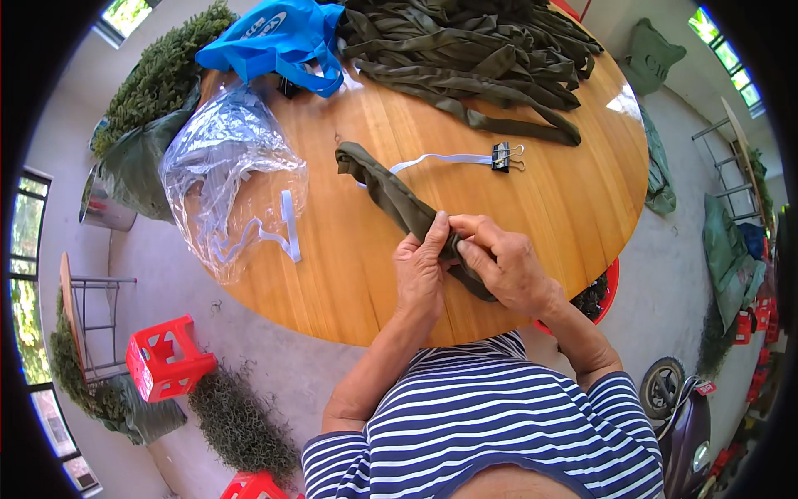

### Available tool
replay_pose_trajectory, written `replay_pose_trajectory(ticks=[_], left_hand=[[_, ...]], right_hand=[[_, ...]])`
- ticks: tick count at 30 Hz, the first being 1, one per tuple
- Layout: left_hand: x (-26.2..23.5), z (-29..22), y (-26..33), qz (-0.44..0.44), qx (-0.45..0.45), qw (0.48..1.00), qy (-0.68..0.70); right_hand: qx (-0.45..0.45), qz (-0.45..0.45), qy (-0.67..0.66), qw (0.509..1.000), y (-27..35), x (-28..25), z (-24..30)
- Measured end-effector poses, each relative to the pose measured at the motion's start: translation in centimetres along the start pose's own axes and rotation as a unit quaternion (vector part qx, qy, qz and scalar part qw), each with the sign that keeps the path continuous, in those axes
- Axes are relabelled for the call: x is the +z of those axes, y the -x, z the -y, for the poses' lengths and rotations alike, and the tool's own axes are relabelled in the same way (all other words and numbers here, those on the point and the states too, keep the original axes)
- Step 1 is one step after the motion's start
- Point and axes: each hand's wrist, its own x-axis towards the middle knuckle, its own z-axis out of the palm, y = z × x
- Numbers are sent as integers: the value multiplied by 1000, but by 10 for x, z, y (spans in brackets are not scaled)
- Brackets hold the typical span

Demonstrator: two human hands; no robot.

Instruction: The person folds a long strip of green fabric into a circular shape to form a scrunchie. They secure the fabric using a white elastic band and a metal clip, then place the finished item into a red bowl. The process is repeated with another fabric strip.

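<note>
A long olive-green fabric strip [385, 190] runs through both hands, its far end lying towards the middle of the round wooden table. My left hand [421, 266] is closed around it, thumb on top. Close beside it, my right hand [504, 259] pinches the same strip, and a short end hangs below the fingers. Beyond the hands, white elastic [440, 158] passes beside the strip and reaches a black binder clip [500, 158]. At the far side of the table is a large pile of similar olive strips [474, 58].
On the table's left lie a clear plastic bag [229, 158] with white elastic and a blue bag [274, 41]. Red stools [169, 358] and artificial greenery [241, 416] stand on the floor at left. A red basin [613, 291] sits below the right edge; a scooter [686, 424] is further right.
</note>
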Motion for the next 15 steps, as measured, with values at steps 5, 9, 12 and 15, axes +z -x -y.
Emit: replay_pose_trajectory(ticks=[5,9,12,15], left_hand=[[1,-4,2,0,20,1000,-18],[0,4,1,-15,24,998,-51],[7,-2,8,15,25,998,-64],[-11,-19,5,83,40,996,-11]], right_hand=[[59,20,-55,997,1,-7,13],[19,-19,-8,1000,1,5,0],[59,8,-162,985,-5,-6,-3],[189,54,-260,945,-3,-33,10]])
